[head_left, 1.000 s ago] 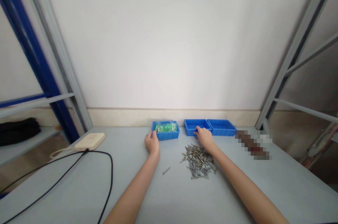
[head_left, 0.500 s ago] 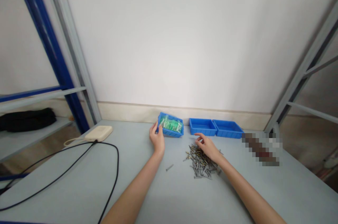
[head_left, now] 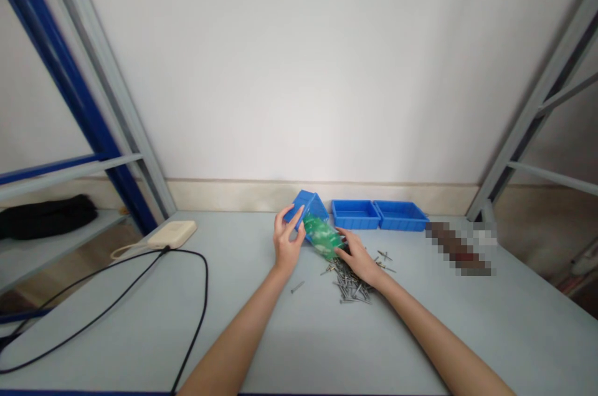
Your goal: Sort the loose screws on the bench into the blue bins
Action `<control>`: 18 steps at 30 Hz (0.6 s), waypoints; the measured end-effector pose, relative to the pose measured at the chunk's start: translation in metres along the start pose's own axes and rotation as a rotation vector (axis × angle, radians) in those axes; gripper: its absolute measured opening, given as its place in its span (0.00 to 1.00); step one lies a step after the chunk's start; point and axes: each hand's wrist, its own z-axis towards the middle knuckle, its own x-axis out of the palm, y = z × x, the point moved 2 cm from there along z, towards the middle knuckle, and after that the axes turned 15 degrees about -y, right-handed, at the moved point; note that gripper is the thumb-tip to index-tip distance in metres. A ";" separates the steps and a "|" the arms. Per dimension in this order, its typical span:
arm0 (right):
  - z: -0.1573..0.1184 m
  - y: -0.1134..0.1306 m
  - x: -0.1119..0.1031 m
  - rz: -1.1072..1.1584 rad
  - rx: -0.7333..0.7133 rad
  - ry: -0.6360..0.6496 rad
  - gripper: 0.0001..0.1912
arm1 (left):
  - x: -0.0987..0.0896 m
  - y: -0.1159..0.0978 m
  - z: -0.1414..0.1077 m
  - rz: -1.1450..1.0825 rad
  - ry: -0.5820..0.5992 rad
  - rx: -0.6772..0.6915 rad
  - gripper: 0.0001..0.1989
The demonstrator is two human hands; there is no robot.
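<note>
My left hand point(head_left: 288, 241) grips a blue plastic bin point(head_left: 299, 204) by its side, tipped over towards the right. Out of its mouth comes a green and clear plastic bag point(head_left: 322, 235); what the bag holds is too blurred to make out. My right hand point(head_left: 355, 257) has its fingers and thumb closed on the bag's lower right end. Under and in front of this hand lies a pile of screws point(head_left: 351, 287), silver with some brass-coloured ones. A single screw point(head_left: 298, 287) rests apart, left of the pile.
Two more blue bins point(head_left: 355, 221) stand side by side near the wall. On the left are a cream-coloured box point(head_left: 172, 234) and a looping black cable point(head_left: 206, 284). A blurred-out object point(head_left: 460, 249) lies at the right. Metal shelf posts rise at both sides.
My left hand has raised and tipped the bin to the right, and the bag has slid partly out. My right hand has moved from above the screws onto the bag.
</note>
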 end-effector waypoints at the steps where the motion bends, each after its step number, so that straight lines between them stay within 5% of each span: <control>1: 0.000 -0.001 0.000 0.005 -0.012 0.002 0.25 | 0.000 0.000 0.000 0.000 0.005 0.034 0.17; 10: 0.000 0.004 -0.006 0.012 -0.082 0.038 0.19 | -0.005 -0.001 -0.002 0.035 0.126 0.317 0.20; 18: -0.001 0.008 -0.008 0.003 -0.105 0.055 0.19 | -0.009 -0.007 0.000 -0.008 0.421 0.724 0.20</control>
